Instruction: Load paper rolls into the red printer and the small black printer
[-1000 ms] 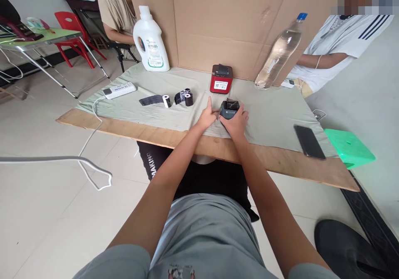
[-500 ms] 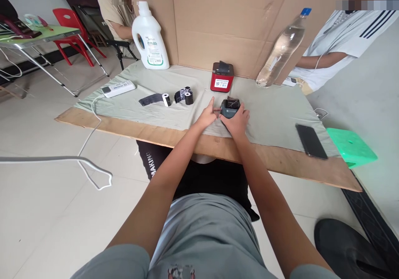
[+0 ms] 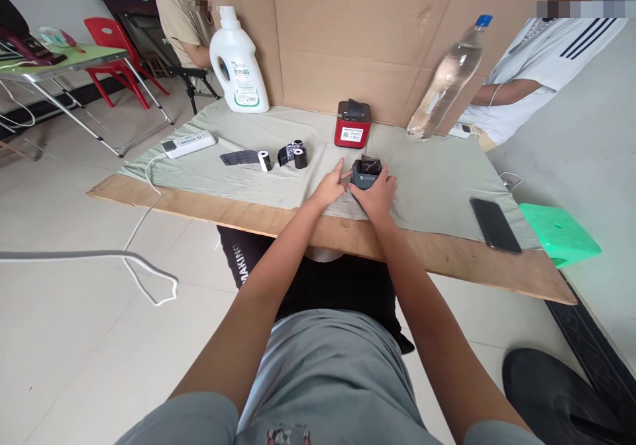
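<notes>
A small dark grey portable printer (image 3: 365,179) sits on the cloth near the table's front edge, with dark, shiny material showing at its top. My right hand (image 3: 378,193) is closed round its right and front sides, thumb across the front. On the left, my left hand (image 3: 331,185) has its fingers stretched out, and a fingertip reaches the printer's side. Just behind stands a red and black box-shaped device (image 3: 352,126) with a white label and a dark strip on top. To the left lie a partly unrolled dark paper roll (image 3: 265,161) and two more dark rolls (image 3: 299,158) close together.
A white power strip (image 3: 189,144) with a cable lies at left. The white detergent bottle (image 3: 242,67) and a tilted clear bottle (image 3: 447,87) stand before a cardboard screen (image 3: 348,41). A black phone (image 3: 495,224) lies at right. Two people sit beyond the screen.
Both hands stay at the printer, almost unmoved. My left hand's fingers shift very slightly. The whole view moves a little.
</notes>
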Action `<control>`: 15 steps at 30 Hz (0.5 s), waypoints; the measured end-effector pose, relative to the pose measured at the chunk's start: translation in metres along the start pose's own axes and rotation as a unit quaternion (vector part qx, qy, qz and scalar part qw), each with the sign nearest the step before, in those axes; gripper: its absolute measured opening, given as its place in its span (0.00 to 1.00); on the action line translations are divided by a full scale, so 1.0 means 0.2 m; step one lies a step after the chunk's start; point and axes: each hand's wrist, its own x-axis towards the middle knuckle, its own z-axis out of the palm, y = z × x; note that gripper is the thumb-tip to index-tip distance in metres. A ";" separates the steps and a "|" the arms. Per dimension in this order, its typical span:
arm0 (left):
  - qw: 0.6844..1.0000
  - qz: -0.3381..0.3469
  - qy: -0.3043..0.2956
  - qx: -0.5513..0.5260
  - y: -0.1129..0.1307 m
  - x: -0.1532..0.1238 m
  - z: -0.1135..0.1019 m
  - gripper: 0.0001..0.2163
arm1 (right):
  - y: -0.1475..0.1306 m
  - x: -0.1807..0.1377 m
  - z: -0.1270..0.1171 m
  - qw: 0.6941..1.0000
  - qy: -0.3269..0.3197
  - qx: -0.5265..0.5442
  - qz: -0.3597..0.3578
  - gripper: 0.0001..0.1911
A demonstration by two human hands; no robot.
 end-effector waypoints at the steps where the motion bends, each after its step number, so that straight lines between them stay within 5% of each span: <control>1: 1.000 -0.003 -0.001 0.004 0.01 0.00 0.00 0.43 | 0.00 0.00 0.00 1.000 -0.001 0.000 0.001 0.58; 15: 0.990 0.006 0.009 0.138 0.07 -0.01 0.04 0.41 | -0.01 0.02 0.00 1.000 -0.003 0.007 0.025 0.57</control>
